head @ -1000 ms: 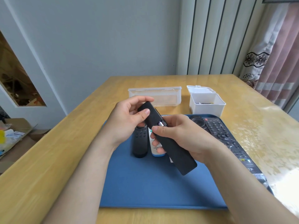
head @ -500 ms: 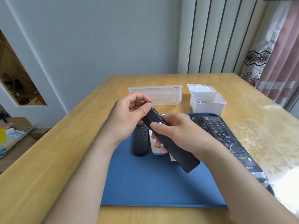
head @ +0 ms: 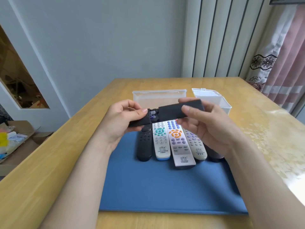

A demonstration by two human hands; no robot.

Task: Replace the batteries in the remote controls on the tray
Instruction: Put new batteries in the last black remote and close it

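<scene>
Barely started: grips black remote (head: 140, 123) in left hand (head: 122, 124) above the tray (head: 156, 187), pinches its half-slid back cover (head: 173, 110) in right hand (head: 209, 128), baring a battery (head: 153, 114). Leaves that swap undone, plus the other remotes (head: 178, 141) lying on the tray, seemingly unopened.

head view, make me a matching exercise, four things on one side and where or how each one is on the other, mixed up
Things
1. black remote
2. tray
3. long clear box
4. small white box

Place or state
A. on the table, farthest right, lid open
B. blue, a row of remotes lying on it
C. held between the left hand and right hand, battery bay showing
D. on the table beyond the tray, left of the other box

Pairs: 1-C, 2-B, 3-D, 4-A
</scene>
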